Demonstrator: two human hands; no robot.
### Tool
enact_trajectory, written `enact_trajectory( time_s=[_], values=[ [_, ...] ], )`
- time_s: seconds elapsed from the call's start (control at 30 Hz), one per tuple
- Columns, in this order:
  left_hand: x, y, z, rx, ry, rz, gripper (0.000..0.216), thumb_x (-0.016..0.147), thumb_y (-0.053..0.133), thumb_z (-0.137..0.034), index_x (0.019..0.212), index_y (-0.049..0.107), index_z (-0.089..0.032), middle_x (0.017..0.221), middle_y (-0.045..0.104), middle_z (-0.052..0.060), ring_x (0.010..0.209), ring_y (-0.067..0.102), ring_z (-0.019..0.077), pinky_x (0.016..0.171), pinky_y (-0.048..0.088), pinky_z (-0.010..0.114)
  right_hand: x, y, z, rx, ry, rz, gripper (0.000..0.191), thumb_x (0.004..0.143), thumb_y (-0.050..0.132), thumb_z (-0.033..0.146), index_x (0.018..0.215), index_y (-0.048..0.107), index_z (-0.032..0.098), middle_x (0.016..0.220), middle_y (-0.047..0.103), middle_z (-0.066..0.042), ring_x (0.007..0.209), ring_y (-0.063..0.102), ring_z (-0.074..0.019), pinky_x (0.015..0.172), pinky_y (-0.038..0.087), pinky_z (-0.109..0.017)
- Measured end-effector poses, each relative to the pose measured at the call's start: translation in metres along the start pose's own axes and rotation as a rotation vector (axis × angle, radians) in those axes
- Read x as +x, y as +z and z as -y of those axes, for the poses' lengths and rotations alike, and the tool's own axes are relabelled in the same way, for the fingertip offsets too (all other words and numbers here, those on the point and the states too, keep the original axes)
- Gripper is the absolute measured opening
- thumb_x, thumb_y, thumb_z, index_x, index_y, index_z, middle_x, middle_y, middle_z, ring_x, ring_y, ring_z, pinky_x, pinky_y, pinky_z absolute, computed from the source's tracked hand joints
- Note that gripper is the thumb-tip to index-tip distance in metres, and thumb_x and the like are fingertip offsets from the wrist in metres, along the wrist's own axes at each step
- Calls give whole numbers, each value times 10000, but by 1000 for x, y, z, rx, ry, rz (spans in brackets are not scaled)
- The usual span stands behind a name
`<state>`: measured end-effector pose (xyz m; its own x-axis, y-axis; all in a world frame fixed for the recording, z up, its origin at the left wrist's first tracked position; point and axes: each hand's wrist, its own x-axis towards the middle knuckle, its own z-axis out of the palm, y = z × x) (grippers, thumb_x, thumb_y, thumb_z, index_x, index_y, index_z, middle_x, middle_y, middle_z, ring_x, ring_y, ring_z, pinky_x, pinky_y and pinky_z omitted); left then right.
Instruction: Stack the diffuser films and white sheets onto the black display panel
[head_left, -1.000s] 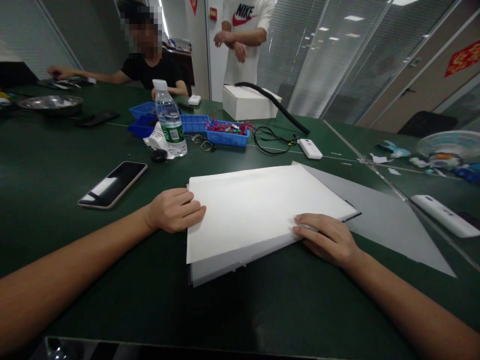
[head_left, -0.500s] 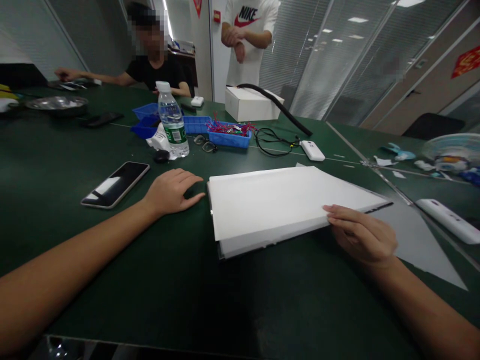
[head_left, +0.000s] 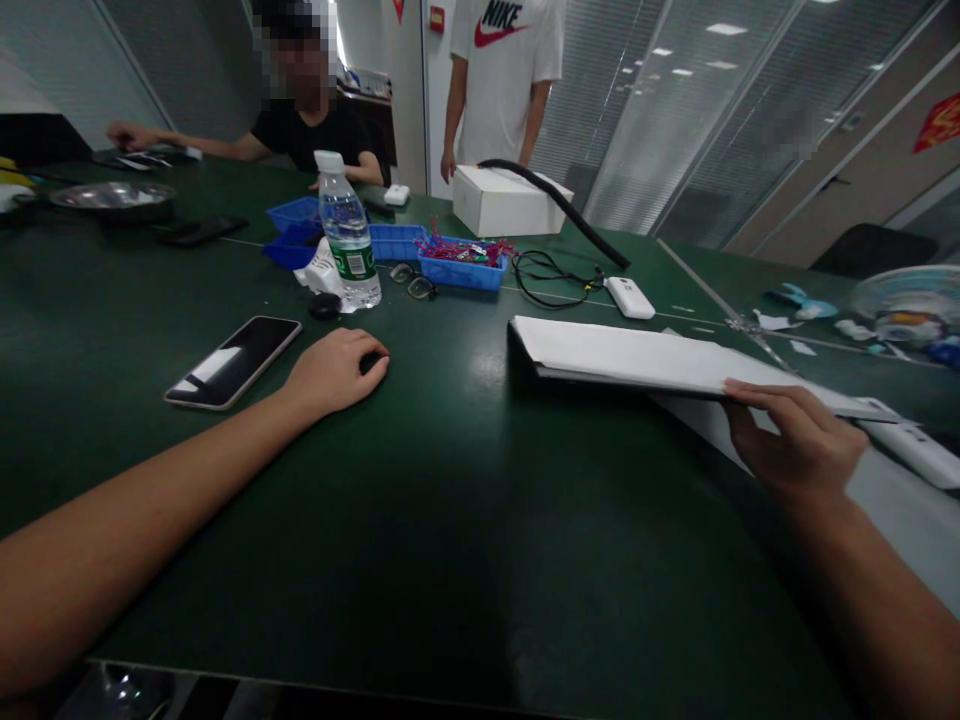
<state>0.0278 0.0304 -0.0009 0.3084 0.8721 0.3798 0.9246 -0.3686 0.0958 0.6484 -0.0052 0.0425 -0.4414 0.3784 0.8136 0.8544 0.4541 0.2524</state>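
Observation:
My right hand grips the near edge of a thin, dark-backed folder with white paper on its upper face, thumb and fingers pinching it. The folder tilts above the table, and a large white sheet lies beneath it and the right forearm. My left hand rests on the green table, fingers curled in and thumb tip against them, holding nothing visible. It is apart from the folder. Beside it lies a smartphone, with a black mouse-like object just beyond.
A water bottle stands near blue trays, one full of red wires. Glasses, a black cable, a white device and a white box sit further back. Two people are across the table.
My right hand has moved the folder rightward, and it now appears flatter and more edge-on. My left hand's fingers have curled in. The standing person has lowered their arms.

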Motion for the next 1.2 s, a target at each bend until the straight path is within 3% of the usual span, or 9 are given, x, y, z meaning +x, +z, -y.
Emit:
enact_trajectory(
  time_s=[0.1,0.47,0.6,0.77,1.2],
  values=[
    [0,-1,-1,-13,-16,20,419,1033,510,-491,1089,800,-193,1156,806,132,1050,721,332,880,599,474,-1,0,0,-14,56,9,151,1006,753,318,1111,787,215,1152,779,-34,969,774,-174,758,551,-252],
    [1,-5,-4,-28,-78,101,461,1017,465,-521,1132,791,-217,1240,785,125,1158,699,341,990,564,486,-6,7,3,-17,169,128,288,1074,625,406,1201,801,216,1230,761,-51,1086,757,-220,956,586,-339],
    [1,-5,-5,-40,-83,109,487,1011,455,-523,1140,795,-199,1252,779,141,1168,698,364,1001,559,514,-9,9,-1,-12,169,162,297,1090,610,413,1216,795,217,1294,744,-48,1195,729,-231,1073,551,-361],
    [2,-6,-6,-42,-93,115,499,1006,455,-525,1144,796,-187,1254,781,153,1172,698,381,979,569,532,-9,12,-2,-22,189,175,325,1091,613,413,1277,773,200,1318,733,-57,1191,717,-248,1067,542,-374],
    [2,-6,-5,-43,-74,103,481,1010,460,-524,1137,791,-200,1237,785,143,1162,704,371,979,577,530,-4,11,3,51,150,206,273,1108,595,366,1200,783,190,1297,740,-68,1279,688,-223,1148,521,-379]
  ],
)
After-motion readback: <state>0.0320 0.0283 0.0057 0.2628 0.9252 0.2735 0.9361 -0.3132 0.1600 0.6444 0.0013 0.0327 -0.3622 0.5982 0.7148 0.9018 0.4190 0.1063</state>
